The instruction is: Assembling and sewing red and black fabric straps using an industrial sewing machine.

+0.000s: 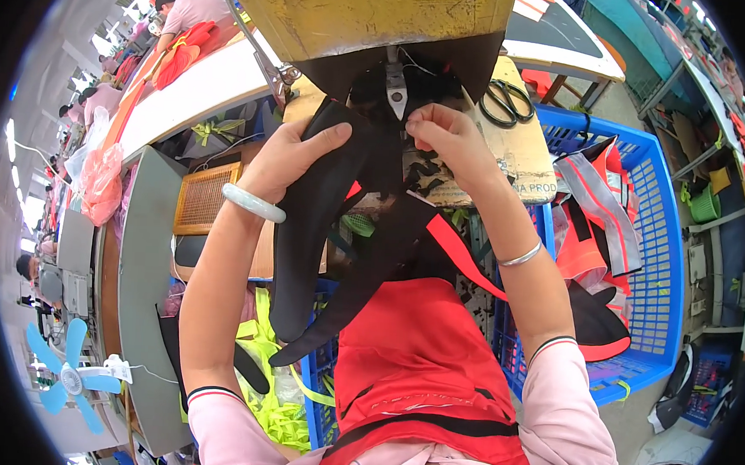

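Observation:
My left hand (297, 153) is closed on a long black fabric piece (311, 221), thumb on top, and the cloth hangs down toward my lap. My right hand (453, 145) is pinched just right of a pointed metal machine part (397, 88). What its fingertips hold, if anything, is too small to make out. That metal part points down from under a worn yellow machine cover (382, 21). More black fabric lies below it, and a dark strip with red edging (459, 245) trails across my red apron (426, 335).
Black-handled scissors (507, 104) lie right on the wooden table (521, 152), near black scraps (425, 172). A blue basket (649, 269) at the right holds orange and grey fabric. Neon-yellow strips (259, 352) hang at the lower left. A small blue fan (68, 377) stands far left.

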`<state>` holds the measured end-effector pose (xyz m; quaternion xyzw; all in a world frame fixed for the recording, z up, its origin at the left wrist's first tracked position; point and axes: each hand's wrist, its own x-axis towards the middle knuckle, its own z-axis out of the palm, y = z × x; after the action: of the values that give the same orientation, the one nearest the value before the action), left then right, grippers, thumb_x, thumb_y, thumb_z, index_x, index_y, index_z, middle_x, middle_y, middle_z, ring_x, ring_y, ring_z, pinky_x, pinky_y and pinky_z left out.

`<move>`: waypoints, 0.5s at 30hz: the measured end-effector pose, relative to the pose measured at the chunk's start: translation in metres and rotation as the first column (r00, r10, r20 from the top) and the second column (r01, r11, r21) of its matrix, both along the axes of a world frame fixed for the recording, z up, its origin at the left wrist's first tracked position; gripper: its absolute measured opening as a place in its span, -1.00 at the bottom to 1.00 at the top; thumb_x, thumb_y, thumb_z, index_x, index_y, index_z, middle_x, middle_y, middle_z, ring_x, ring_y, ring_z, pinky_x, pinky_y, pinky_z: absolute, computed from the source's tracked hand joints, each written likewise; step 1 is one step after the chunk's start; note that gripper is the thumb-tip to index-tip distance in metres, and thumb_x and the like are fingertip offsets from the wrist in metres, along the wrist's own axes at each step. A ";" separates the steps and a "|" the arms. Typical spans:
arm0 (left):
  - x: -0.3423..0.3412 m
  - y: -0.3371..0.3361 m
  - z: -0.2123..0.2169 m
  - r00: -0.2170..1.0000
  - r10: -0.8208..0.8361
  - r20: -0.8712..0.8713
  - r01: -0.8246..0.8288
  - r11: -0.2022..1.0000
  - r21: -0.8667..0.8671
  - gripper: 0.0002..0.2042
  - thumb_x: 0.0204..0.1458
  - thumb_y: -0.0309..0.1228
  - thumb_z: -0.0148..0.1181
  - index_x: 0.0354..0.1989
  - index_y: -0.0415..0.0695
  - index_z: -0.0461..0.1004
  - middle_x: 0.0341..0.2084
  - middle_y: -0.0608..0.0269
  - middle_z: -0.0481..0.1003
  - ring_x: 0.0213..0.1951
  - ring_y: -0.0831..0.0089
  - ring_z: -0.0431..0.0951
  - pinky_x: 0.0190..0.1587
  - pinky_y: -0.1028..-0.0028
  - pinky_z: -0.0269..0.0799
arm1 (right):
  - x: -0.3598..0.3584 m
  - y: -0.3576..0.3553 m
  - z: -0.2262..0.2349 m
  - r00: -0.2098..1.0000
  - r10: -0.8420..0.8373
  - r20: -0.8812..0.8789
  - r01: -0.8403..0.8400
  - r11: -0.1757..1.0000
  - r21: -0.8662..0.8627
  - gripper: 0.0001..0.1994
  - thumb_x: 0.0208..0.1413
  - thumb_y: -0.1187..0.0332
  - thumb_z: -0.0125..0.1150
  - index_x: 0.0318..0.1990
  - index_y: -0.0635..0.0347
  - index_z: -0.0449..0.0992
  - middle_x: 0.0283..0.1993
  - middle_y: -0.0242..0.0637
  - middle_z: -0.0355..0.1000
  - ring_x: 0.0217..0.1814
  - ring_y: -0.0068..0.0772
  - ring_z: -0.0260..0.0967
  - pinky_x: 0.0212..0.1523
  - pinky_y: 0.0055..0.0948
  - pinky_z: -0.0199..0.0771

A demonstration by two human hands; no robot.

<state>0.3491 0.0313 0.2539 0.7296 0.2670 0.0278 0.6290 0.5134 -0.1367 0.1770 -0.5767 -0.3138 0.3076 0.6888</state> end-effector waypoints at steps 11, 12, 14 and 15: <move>0.009 0.007 0.002 0.999 0.051 0.019 -0.050 0.998 -0.040 -0.59 0.08 -0.16 0.34 -0.06 -0.25 0.51 -0.35 0.31 0.58 -0.42 0.61 0.56 -0.38 0.59 0.49 | 0.011 0.008 -0.009 0.871 0.191 -0.453 -0.100 0.971 0.217 -0.91 0.16 0.39 0.17 -0.23 0.16 0.48 -0.36 -0.46 0.41 -0.34 -0.60 0.34 -0.26 -0.59 0.34; 0.005 0.004 0.002 0.997 0.069 0.025 -0.068 0.997 -0.039 -0.58 0.07 -0.17 0.34 -0.06 -0.25 0.50 -0.35 0.30 0.58 -0.41 0.61 0.56 -0.38 0.59 0.49 | 0.008 0.007 -0.010 0.868 0.195 -0.457 -0.100 0.970 0.223 -0.91 0.16 0.39 0.17 -0.23 0.16 0.48 -0.36 -0.46 0.41 -0.34 -0.60 0.34 -0.26 -0.59 0.34; 0.002 0.001 0.001 0.996 0.088 0.027 -0.087 0.996 -0.031 -0.58 0.07 -0.17 0.35 -0.06 -0.26 0.50 -0.35 0.29 0.57 -0.41 0.60 0.56 -0.38 0.59 0.50 | 0.003 0.004 -0.009 0.861 0.206 -0.465 -0.100 0.965 0.244 -0.90 0.18 0.36 0.17 -0.22 0.16 0.49 -0.34 -0.45 0.42 -0.32 -0.59 0.36 -0.26 -0.58 0.34; 0.002 -0.002 0.002 0.994 0.093 0.048 -0.091 0.995 -0.043 -0.58 0.07 -0.17 0.35 -0.05 -0.26 0.49 -0.35 0.29 0.57 -0.40 0.60 0.57 -0.38 0.58 0.51 | 0.003 0.004 -0.009 0.860 0.208 -0.467 -0.098 0.964 0.249 -0.90 0.18 0.36 0.17 -0.22 0.16 0.49 -0.34 -0.45 0.42 -0.32 -0.59 0.36 -0.26 -0.58 0.34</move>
<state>0.3509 0.0293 0.2558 0.7026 0.2850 0.0697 0.6483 0.5164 -0.1332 0.1682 -0.3749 -0.2061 0.4613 0.7773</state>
